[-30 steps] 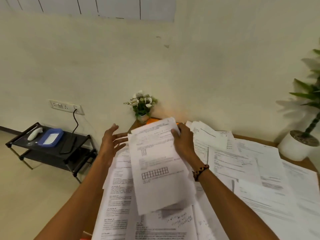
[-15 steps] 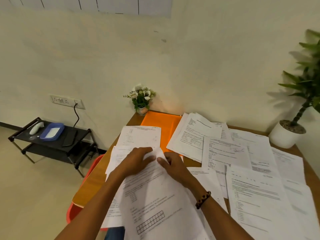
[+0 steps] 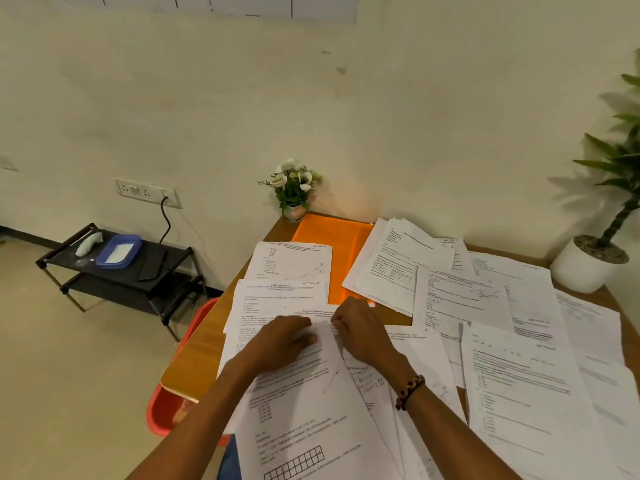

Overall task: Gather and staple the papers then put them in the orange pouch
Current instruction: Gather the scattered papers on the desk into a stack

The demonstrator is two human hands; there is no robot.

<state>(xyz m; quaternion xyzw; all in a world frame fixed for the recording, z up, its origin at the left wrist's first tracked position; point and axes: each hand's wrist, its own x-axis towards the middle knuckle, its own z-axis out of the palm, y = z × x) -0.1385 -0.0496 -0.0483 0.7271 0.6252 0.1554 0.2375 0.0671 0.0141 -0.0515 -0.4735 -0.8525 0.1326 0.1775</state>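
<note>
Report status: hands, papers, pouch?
Both hands, left and right, pinching top sheet. Papers scattered, unstapled. Orange pouch partly covered by sheets.

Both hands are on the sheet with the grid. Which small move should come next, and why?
Probably slide the grid sheet square over the sheets under it. The left hand and right hand grip its top edge, it lies tilted, and many loose papers are ungathered.
</note>
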